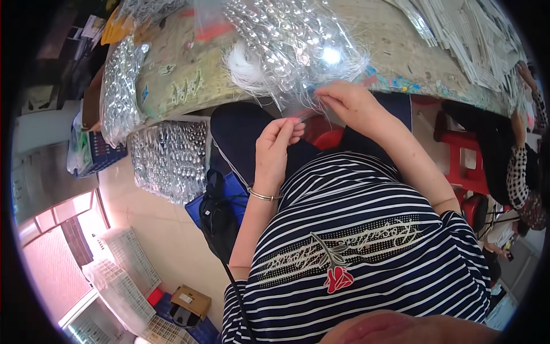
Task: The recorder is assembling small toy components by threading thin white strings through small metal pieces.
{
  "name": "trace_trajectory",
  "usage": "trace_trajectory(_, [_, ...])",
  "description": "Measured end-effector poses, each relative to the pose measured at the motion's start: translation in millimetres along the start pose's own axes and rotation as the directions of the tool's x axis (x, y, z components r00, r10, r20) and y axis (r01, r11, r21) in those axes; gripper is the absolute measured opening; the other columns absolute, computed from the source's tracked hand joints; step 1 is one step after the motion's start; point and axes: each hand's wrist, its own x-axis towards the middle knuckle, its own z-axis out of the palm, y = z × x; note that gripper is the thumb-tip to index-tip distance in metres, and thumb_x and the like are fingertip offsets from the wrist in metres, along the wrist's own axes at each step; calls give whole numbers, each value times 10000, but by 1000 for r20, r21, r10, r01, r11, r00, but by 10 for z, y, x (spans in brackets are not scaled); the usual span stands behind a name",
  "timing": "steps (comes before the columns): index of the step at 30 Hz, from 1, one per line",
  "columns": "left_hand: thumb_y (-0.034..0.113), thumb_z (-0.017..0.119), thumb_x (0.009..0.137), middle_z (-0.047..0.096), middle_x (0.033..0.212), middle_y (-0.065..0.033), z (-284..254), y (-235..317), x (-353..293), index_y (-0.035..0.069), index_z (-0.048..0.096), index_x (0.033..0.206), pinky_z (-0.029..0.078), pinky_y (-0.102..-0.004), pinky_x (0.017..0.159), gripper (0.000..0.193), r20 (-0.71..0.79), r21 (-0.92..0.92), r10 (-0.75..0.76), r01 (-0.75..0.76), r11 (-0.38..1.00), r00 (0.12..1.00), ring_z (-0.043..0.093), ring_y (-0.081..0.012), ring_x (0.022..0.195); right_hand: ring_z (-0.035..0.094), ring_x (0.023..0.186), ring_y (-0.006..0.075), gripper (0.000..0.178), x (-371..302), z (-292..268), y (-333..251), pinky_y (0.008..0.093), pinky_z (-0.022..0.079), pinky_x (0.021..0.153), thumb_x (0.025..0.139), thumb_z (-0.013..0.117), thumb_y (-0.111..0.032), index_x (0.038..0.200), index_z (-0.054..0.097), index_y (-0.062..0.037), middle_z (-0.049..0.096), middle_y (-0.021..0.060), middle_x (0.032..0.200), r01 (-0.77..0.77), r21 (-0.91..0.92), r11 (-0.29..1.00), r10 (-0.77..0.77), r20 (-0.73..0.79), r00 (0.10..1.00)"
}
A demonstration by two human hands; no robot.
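My left hand (pixel 279 139) is closed in a pinch just off the table's near edge. Something small sits at its fingertips, too fine to make out. Up and to the right, my right hand (pixel 350 108) also pinches, its fingertips at the lower end of a heap of shiny silver strands (pixel 286 40). What those fingers hold is too small to name. Thin pale threads hang between and around both hands. A bundle of white thread (pixel 245 64) lies on the table to the left of the silver heap.
The worn table (pixel 172 63) bears silver strands (pixel 121 86) at its left edge and white strips (pixel 475 46) at far right. More silver strands (pixel 170 155) hang below, left. A red stool (pixel 467 157) and another person's checkered sleeve (pixel 518 178) are at right. Boxes (pixel 192 301) stand lower left.
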Motion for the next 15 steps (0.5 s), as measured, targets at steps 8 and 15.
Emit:
trace_trajectory(8, [165,502,939,663,914,-89,-51,56,8,-1,618,999,471,-235,752,212,36,76,45,-47,996,998,616,-127,833,563,924,330,195,264,106,44,388,450,805,857,515,-56,1032,595,-17,605,151,937,199,-124,972,-208,-59,976])
trace_trajectory(15, [162,496,943,660,929,-89,-87,3,5,-2,612,1019,470,-235,757,215,7,33,12,-13,999,1000,616,-126,837,556,910,324,197,216,33,-9,376,447,781,857,532,-59,1040,595,-19,593,161,939,176,-173,969,-182,-23,983])
